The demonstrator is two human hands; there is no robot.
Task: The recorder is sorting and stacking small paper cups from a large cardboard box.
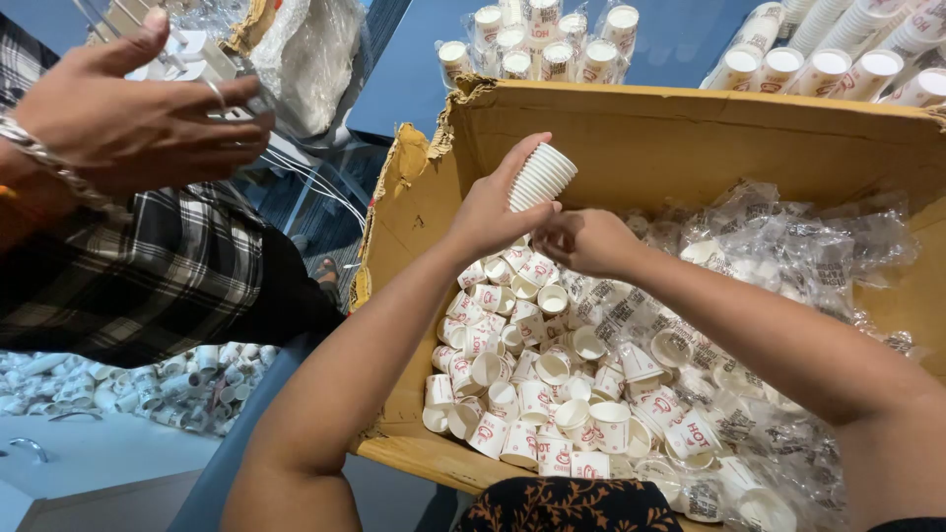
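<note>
Two hands hold a stack of paper cups over a cardboard box.

In the centre of the frame the left hand (490, 212) has its fingers clamped on a stack of nested white paper cups (541, 176), tilted to the upper right. The right hand (588, 241) touches it just beside, fingers curled together; what they grip I cannot tell. Below lie loose cups (522, 394) and clear plastic sleeves (788, 246) in the cardboard box (690, 138). At upper left is another person's hand (133, 123).

Torn brown cardboard box (680, 138) stood open at centre, its left flap ragged. Crumpled clear plastic wrappers (788, 246) with dark print lay along its right side. Clear-wrapped sleeves of white cups (838, 59) lay behind it. A clear bag (305, 54) sat upper left.
</note>
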